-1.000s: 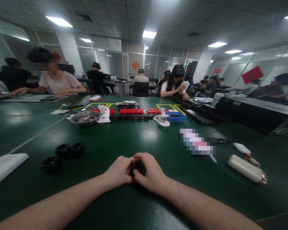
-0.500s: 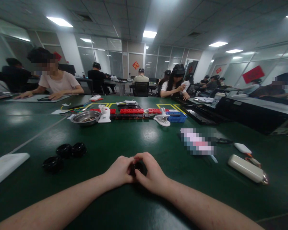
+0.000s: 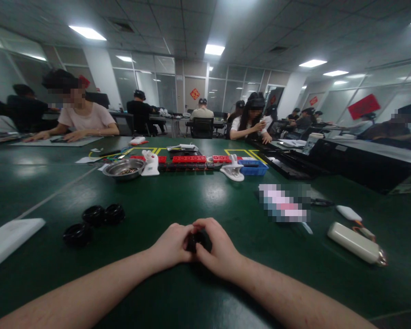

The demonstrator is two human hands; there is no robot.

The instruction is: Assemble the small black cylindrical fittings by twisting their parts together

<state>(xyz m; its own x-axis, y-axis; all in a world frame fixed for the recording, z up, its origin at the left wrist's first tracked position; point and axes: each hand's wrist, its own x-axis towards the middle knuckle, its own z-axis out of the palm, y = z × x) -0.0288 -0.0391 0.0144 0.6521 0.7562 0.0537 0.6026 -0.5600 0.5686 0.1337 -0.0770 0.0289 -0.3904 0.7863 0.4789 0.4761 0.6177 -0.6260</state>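
Note:
Just in front of me, both hands close around a dark, glossy round part [image 3: 192, 243] low over the green table [image 3: 147, 196]. My left hand [image 3: 173, 243] grips its left side with curled fingers. My right hand [image 3: 216, 246] arches over the other side, thumb and fingertips bent inward against it. Most of the part is hidden by the fingers, so its exact kind cannot be made out. Off to the left sit three shiny black ring-shaped parts, the nearest one [image 3: 77, 234] apart from a touching pair [image 3: 104, 214].
Farther back are a steel bowl [image 3: 123, 170] of small pieces, two white clips [image 3: 233, 170], red strips [image 3: 189, 159] and a blue tray [image 3: 255, 169]. A cream cylindrical object [image 3: 355, 242] lies right, a white block [image 3: 10, 240] left. Co-workers [image 3: 85, 119] sit across the table.
The view has shifted very slightly, so the table items appear a little farther right. Both hands stay in nearly the same place around the dark part.

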